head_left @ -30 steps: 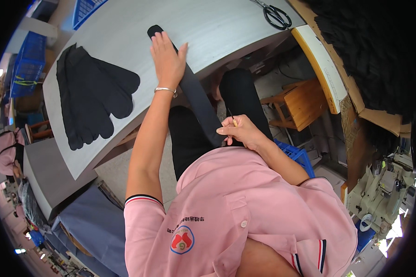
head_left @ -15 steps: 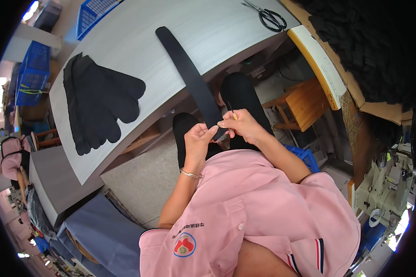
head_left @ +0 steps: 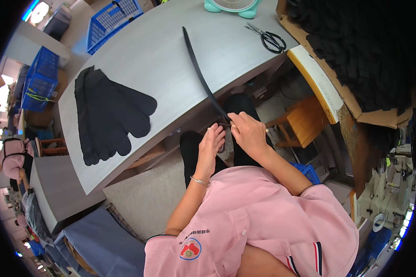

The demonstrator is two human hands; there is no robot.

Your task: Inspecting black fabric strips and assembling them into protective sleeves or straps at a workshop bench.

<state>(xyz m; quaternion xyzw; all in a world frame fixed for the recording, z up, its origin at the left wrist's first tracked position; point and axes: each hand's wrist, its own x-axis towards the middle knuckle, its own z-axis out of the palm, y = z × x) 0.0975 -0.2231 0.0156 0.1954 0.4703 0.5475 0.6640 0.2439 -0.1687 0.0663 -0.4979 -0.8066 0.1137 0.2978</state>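
Note:
A long black fabric strip (head_left: 199, 74) stands nearly edge-on, running from the table over its front edge to my hands above my lap. My right hand (head_left: 248, 134) is closed on its near end, back of the hand up. Past that hand's outer side pokes the pale end of a small tool handle (head_left: 267, 130); its working end is hard to make out. My left hand (head_left: 210, 147) is beside the strip's end, fingers stretched out and lying together. Flat black fabric pieces (head_left: 113, 113) with rounded ends lie overlapped on the table's left part.
Black-handled scissors (head_left: 272, 41) lie on the grey table (head_left: 171, 60) at the far right, near a turquoise-framed fan (head_left: 233, 5). Blue crates (head_left: 108, 27) stand beyond the table. At right are a wooden stool (head_left: 309, 121) and a carton (head_left: 379, 117) heaped with black fabric.
The strip has turned from flat to edge-on. My left hand has let go of its pinch and straightened its fingers; my right hand has rolled over, back up. The view has shifted.

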